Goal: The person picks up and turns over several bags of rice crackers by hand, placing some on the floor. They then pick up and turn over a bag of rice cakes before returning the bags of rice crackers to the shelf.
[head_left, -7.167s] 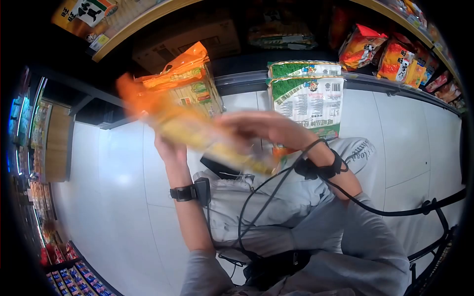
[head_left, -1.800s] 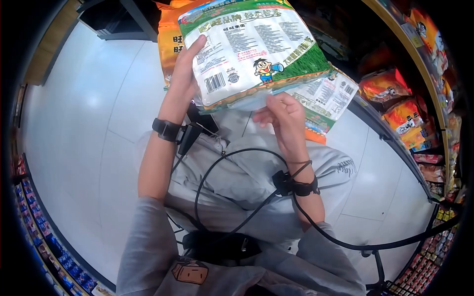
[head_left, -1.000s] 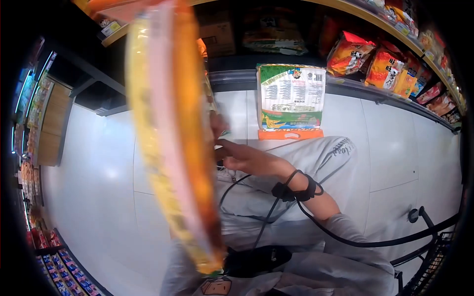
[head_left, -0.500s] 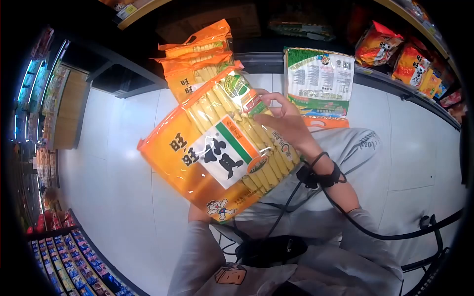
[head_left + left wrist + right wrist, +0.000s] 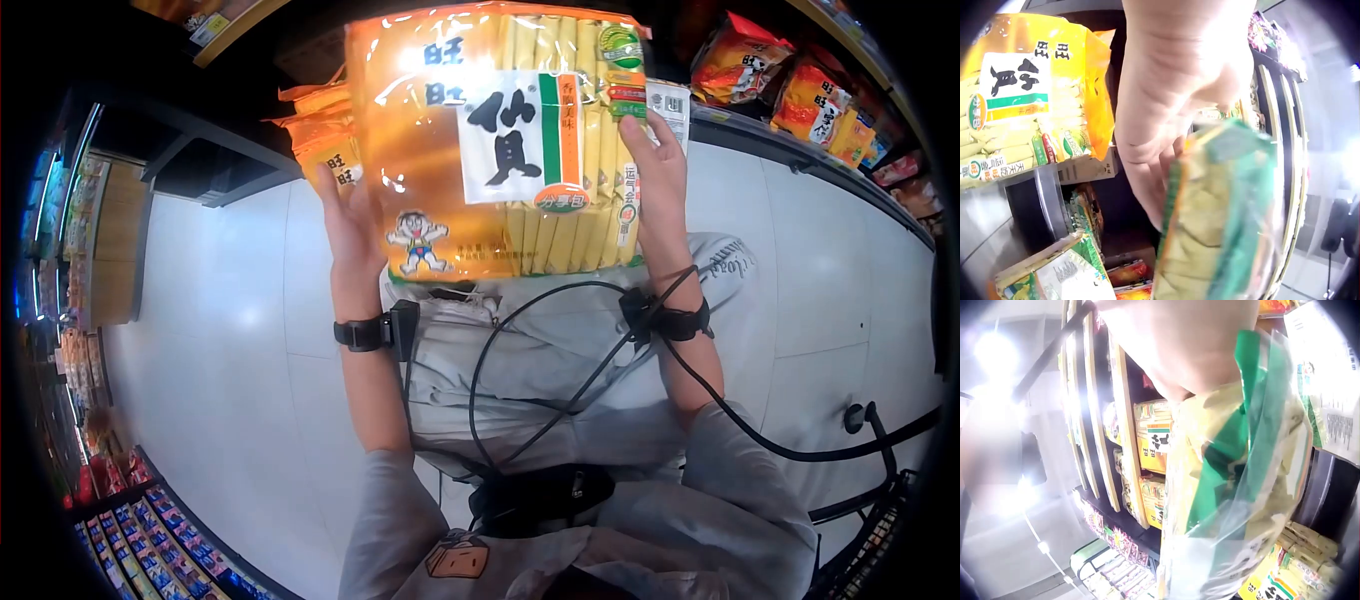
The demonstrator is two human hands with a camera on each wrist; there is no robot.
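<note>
A large orange and yellow snack bag (image 5: pixel 510 150) is held up between both hands, its printed front toward the head camera. The left hand (image 5: pixel 350 225) grips its left edge, fingers mostly behind it. At the right edge the right hand (image 5: pixel 660 190) pinches the bag, thumb on the front. In the left wrist view the left hand (image 5: pixel 1166 106) curls behind the bag's green-edged side (image 5: pixel 1210 219). The right wrist view shows the right hand (image 5: pixel 1179 344) against the bag's clear and green end (image 5: pixel 1229 469).
More orange bags (image 5: pixel 325 150) stand behind on the left. A white and green pack (image 5: pixel 668 105) lies partly hidden behind the held bag. Red bags (image 5: pixel 740 65) sit on the shelf at right. A black cable (image 5: pixel 800 455) runs from the right wrist; a cart stands lower right.
The bag has turned from slanted to nearly level and moved up, away from the lap. The left hand, hidden behind it before, now shows at its left edge.
</note>
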